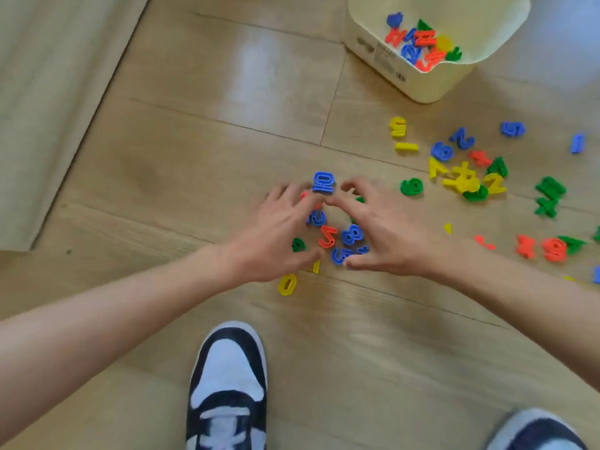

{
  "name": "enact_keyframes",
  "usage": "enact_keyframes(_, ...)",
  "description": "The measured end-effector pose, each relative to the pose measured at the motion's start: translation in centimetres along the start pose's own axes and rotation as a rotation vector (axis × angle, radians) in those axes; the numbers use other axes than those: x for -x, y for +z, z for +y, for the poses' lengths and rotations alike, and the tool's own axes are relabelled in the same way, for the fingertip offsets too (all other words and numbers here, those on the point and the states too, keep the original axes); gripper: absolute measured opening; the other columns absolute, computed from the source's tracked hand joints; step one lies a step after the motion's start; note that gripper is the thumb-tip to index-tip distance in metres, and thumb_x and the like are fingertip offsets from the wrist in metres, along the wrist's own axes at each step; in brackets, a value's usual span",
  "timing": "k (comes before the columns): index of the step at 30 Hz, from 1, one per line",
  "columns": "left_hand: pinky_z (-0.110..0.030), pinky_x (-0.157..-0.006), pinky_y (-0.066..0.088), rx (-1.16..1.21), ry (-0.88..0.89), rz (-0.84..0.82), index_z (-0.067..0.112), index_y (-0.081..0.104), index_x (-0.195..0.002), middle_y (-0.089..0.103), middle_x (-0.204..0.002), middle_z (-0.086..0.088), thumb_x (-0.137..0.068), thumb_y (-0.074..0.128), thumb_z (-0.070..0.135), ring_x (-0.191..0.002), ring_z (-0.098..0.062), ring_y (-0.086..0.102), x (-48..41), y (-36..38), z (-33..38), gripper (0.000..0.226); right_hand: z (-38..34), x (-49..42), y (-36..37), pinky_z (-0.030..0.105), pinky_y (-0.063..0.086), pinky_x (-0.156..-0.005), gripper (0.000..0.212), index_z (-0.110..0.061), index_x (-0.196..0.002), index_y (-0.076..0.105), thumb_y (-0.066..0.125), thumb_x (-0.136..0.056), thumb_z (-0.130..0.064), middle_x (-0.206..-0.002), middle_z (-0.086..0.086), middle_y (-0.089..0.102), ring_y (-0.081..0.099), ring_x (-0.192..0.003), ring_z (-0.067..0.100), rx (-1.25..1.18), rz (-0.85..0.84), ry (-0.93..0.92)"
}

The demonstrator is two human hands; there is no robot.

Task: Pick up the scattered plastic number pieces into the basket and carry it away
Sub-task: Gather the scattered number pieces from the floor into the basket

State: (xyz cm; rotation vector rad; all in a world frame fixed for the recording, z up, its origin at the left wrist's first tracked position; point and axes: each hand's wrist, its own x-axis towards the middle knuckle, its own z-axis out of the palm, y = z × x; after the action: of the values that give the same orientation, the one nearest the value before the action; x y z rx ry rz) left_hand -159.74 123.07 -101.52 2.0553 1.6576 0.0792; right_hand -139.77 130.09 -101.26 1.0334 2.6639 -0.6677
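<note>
Pale wood-plank flooring is running everywhere underfoot, daylight glaring off it toward twelve o'clock, while a beige mat is lying at ten o'clock.

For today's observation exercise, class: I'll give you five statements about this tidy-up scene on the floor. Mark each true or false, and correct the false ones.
1. The basket already holds some number pieces. True.
2. Both hands are cupped around a small cluster of pieces. True: the left hand and right hand flank it.
3. The yellow 0 lies inside the basket. False: it lies on the floor beside the left wrist.
4. The floor is carpeted. False: it is wooden boards.
5. Every piece has been collected. False: many lie scattered right of the hands, such as the green 6.
</note>
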Motion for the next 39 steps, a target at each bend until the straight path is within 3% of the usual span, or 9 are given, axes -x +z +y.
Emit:
enact_keyframes(2, -0.047, -0.114, 0.025, -0.155, -0.029, -0.035, 0.023, 0.022, -0.150, 0.021, -0.157, -0.012, -0.064, 0.064, 0.071, -0.145, -0.034, 0.018, 1.1, 1.9, -0.3, 0.107, 0.0, 0.1, 0.8, 0.045, 0.048, -0.092, 0.103, -0.031, -0.144, 0.030, 0.080, -0.057, -0.055, -0.147, 0.010, 0.031, 0.040, -0.129, 0.029, 0.137, -0.048, 0.045)
enact_keyframes(5, -0.050, -0.116, 0.019, -0.253, -0.048, -0.018, 0.023, 0.015, -0.153, 0.013, -0.161, -0.012, -0.055, 0.060, 0.085, -0.148, -0.034, 0.012, 1.0, 3.5, -0.6, 0.125, 0.0, 0.2, 1.2, 0.043, 0.050, -0.084, 0.090, -0.024, -0.134, 0.039, 0.081, -0.060, -0.052, -0.140, 0.010, 0.034, 0.041, -0.123, 0.030, 0.241, -0.028, 0.068)
enact_keyframes(9, -0.053, -0.106, 0.037, -0.235, 0.001, 0.113, 0.020, 0.028, -0.146, 0.031, -0.152, -0.010, -0.059, 0.063, 0.079, -0.134, -0.032, 0.036, 0.0, 4.2, -0.4, 0.111, -0.4, 0.1, 1.1, 0.042, 0.053, -0.072, 0.056, -0.021, -0.123, 0.049, 0.075, -0.076, -0.038, -0.124, 0.006, 0.040, 0.044, -0.113, 0.025, 0.095, 0.014, 0.051)
enact_keyframes(13, -0.039, -0.097, 0.036, -0.226, 0.047, 0.170, 0.020, 0.035, -0.142, 0.037, -0.146, -0.010, -0.062, 0.065, 0.075, -0.122, -0.030, 0.042, -0.8, 4.3, -0.6, 0.102, -0.7, -0.1, 1.5, 0.045, 0.054, -0.075, 0.040, -0.020, -0.118, 0.054, 0.070, -0.082, -0.030, -0.117, 0.004, 0.041, 0.042, -0.111, 0.024, -0.003, 0.053, 0.079)
enact_keyframes(19, -0.043, -0.076, 0.047, -0.141, 0.083, 0.174, 0.021, 0.049, -0.124, 0.045, -0.119, -0.003, -0.067, 0.063, 0.068, -0.104, -0.023, 0.046, -1.5, 4.1, -0.4, 0.075, -0.5, -0.2, 2.0, 0.047, 0.051, -0.082, 0.038, -0.018, -0.115, 0.060, 0.070, -0.078, -0.019, -0.112, 0.008, 0.045, 0.045, -0.107, 0.027, -0.110, 0.116, 0.123)
enact_keyframes(22, -0.031, -0.062, 0.037, -0.212, 0.156, 0.210, 0.018, 0.059, -0.108, 0.050, -0.105, -0.003, -0.071, 0.069, 0.062, -0.094, -0.020, 0.052, -1.4, 3.9, -0.4, 0.059, -0.4, -0.2, 1.9, 0.046, 0.049, -0.085, 0.032, -0.018, -0.107, 0.064, 0.071, -0.076, -0.018, -0.110, 0.007, 0.045, 0.046, -0.106, 0.027, -0.146, 0.132, 0.142)
enact_keyframes(27, -0.033, -0.055, 0.034, -0.306, 0.219, 0.221, 0.011, 0.061, -0.100, 0.057, -0.103, -0.010, -0.084, 0.063, 0.045, -0.087, -0.024, 0.058, -1.5, 3.9, -0.5, 0.038, -0.4, -0.3, 1.7, 0.042, 0.049, -0.086, 0.034, -0.020, -0.108, 0.066, 0.072, -0.074, -0.019, -0.106, 0.004, 0.043, 0.045, -0.103, 0.024, -0.171, 0.131, 0.126)
enact_keyframes(34, -0.036, -0.049, 0.038, -0.269, 0.199, 0.272, 0.011, 0.062, -0.095, 0.058, -0.088, -0.008, -0.088, 0.061, 0.034, -0.074, -0.026, 0.063, -1.3, 3.9, -0.6, 0.024, -0.7, -0.4, 1.8, 0.040, 0.048, -0.086, 0.033, -0.020, -0.107, 0.069, 0.072, -0.074, -0.021, -0.104, 0.003, 0.040, 0.044, -0.102, 0.022, -0.181, 0.134, 0.094)
enact_keyframes(39, -0.036, -0.044, 0.042, -0.278, 0.241, 0.313, 0.009, 0.061, -0.092, 0.060, -0.086, -0.006, -0.091, 0.055, 0.045, -0.076, -0.023, 0.061, -1.3, 4.6, -0.7, 0.036, -1.3, -0.5, 2.3, 0.042, 0.049, -0.083, 0.030, -0.018, -0.105, 0.067, 0.075, -0.078, -0.027, -0.106, 0.005, 0.041, 0.044, -0.103, 0.023, -0.146, 0.145, 0.084)
